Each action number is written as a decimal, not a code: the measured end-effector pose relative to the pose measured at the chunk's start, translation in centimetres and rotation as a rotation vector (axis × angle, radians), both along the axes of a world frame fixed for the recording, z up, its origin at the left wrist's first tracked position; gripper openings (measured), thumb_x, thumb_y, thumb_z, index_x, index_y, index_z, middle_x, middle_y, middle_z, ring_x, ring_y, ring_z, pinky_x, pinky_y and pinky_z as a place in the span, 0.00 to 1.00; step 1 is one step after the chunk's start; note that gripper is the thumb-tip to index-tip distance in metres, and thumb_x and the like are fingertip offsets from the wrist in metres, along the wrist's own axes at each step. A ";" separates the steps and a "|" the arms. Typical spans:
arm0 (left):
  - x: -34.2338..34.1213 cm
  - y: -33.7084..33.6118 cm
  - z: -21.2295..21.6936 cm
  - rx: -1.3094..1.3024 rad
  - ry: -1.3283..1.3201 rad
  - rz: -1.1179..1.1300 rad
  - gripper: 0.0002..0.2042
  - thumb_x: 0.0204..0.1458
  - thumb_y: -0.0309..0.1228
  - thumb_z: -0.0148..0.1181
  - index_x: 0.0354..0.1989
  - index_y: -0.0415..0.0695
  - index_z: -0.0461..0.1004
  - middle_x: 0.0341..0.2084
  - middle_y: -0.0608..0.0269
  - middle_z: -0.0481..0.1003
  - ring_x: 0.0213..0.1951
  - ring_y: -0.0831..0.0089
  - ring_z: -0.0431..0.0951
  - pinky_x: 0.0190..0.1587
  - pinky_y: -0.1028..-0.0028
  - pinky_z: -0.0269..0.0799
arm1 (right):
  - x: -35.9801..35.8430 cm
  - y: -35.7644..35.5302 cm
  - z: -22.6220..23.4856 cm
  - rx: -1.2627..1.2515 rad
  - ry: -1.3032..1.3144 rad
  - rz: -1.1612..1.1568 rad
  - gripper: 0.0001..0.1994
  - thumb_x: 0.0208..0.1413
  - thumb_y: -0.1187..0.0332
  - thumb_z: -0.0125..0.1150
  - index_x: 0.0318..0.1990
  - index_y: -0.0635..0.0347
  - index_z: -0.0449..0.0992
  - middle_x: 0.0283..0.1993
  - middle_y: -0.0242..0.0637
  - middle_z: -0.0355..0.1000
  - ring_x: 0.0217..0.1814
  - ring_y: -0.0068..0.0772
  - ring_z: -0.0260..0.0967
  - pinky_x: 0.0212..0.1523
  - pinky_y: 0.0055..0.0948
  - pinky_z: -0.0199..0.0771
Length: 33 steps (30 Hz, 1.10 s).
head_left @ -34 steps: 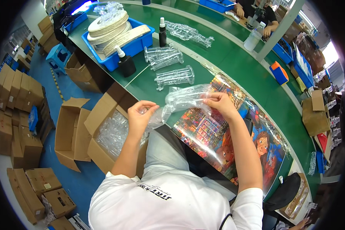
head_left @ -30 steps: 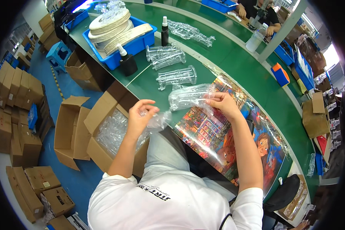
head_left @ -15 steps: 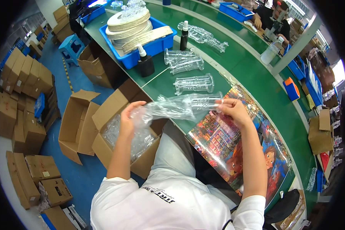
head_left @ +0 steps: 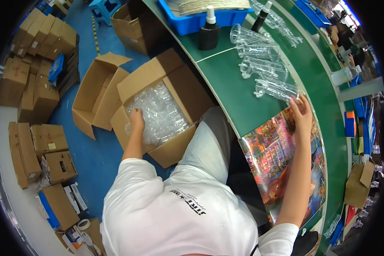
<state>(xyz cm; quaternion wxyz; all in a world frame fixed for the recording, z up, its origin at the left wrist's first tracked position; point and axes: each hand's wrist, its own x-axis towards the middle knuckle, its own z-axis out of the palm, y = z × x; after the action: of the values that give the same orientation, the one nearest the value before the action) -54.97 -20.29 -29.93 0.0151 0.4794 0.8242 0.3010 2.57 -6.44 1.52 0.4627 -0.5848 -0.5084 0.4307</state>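
White short-sleeved T-shirt (black back print), grey trousers

Clear glossy plastic packs [head_left: 160,113] in matt cardboard box [head_left: 158,77], glossy print [head_left: 281,158].

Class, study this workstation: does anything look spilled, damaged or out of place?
Nothing stands out. The left hand is in the open cardboard box of clear plastic packaging; the right hand touches a clear plastic tray on the green table.

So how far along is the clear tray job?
Done: four clear plastic trays lie in a row on the green table. In hand: the right hand touches the nearest one while the left hand reaches into the open carton. Left: many clear pieces fill that carton.
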 end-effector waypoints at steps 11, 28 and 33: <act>4.2 -1.0 -10.9 -0.844 -0.288 -0.022 0.35 0.42 0.44 0.63 0.58 0.39 0.61 0.49 0.34 0.67 0.52 0.44 0.68 0.54 0.57 0.64 | -1.6 -4.1 -1.1 0.203 -0.093 -0.147 0.26 0.53 0.76 0.58 0.60 0.60 0.60 0.54 0.41 0.64 0.45 0.19 0.66 0.46 0.17 0.66; 4.0 0.4 -19.9 -0.178 -1.379 0.791 0.38 0.34 0.38 0.72 0.51 0.24 0.63 0.52 0.46 0.66 0.51 0.56 0.68 0.56 0.65 0.61 | -2.5 -3.8 -0.8 0.285 -0.174 -0.235 0.23 0.56 0.75 0.51 0.60 0.63 0.59 0.48 0.34 0.64 0.35 0.13 0.58 0.33 0.13 0.59; 3.5 1.7 -19.8 -0.247 -1.172 0.775 0.38 0.37 0.40 0.70 0.53 0.25 0.63 0.55 0.46 0.64 0.55 0.57 0.65 0.57 0.64 0.59 | -2.0 -4.3 -0.8 0.276 -0.154 -0.257 0.23 0.55 0.75 0.53 0.59 0.63 0.60 0.49 0.36 0.64 0.35 0.14 0.59 0.32 0.14 0.60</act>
<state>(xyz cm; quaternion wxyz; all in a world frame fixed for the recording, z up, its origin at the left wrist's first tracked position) -51.45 -18.63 -49.69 0.4017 -0.0941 0.8197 0.3973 0.57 -10.69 0.70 0.5492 -0.6072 -0.5176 0.2484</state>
